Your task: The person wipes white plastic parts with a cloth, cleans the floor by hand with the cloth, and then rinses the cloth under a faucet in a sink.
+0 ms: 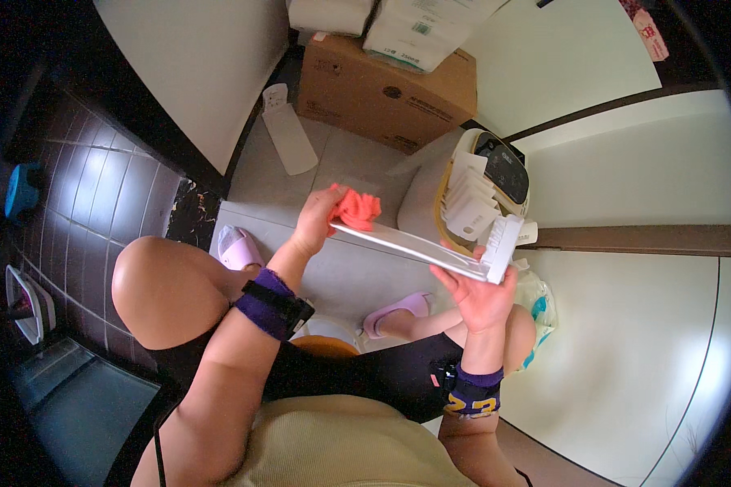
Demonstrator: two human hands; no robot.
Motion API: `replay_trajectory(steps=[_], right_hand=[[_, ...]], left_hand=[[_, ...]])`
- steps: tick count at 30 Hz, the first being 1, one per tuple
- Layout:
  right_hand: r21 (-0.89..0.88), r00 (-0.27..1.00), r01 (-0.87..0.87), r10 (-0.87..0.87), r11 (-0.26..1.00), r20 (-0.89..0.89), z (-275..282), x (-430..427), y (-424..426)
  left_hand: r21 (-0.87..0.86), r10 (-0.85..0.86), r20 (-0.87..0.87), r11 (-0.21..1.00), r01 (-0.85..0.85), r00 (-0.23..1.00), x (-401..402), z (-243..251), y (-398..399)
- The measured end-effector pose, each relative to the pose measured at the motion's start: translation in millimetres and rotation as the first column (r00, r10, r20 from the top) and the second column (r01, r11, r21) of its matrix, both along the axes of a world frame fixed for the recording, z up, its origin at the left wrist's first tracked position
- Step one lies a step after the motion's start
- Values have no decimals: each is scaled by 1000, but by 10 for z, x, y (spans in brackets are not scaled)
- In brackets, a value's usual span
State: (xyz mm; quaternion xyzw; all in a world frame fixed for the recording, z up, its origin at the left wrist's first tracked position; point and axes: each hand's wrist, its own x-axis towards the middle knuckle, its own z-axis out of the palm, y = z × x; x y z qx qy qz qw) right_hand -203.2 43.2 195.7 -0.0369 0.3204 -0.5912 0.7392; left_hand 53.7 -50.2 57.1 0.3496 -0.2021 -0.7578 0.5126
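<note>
My left hand (318,224) grips a bunched coral cloth (357,209), which rests against the far left end of a long white plastic panel (411,245). At the panel's right end, my right hand (480,299) supports it from below, fingers around a thick white end piece (502,248). The panel is held tilted above the grey floor tiles, between my knees. Just beyond my right hand stands a white appliance (423,192) with a dark control panel (504,165) and a yellowish rim. Several thin white plastic pieces (470,201) lie stacked on its top.
Another long white plastic piece (292,140) lies on the floor by the wall. A cardboard box (384,91) carries plastic-wrapped white packs (426,30). White cabinet doors (621,341) stand at right, with a plastic bag (542,298) nearby. A white-and-orange container (326,346) sits below me.
</note>
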Motion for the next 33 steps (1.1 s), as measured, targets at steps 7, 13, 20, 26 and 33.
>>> replay_trajectory(steps=[7,13,20,26,33], right_hand=[[-175,932,69,-126,982,-339,-341,-6,-1],[-238,881,59,-163,969,-445,-299,284,-66],[-276,925,87,-181,957,-335,-449,172,49],[-340,974,14,-90,940,-209,-267,246,-4],[-288,878,146,-258,946,-402,-514,174,-37]], left_hand=[[-359,-188,715,727,585,673,-289,309,179],[-614,-116,658,490,619,744,-676,707,629],[-423,241,905,426,800,350,-787,637,498],[-425,314,903,755,499,294,-388,9,87],[-547,282,837,405,732,469,-871,579,711]])
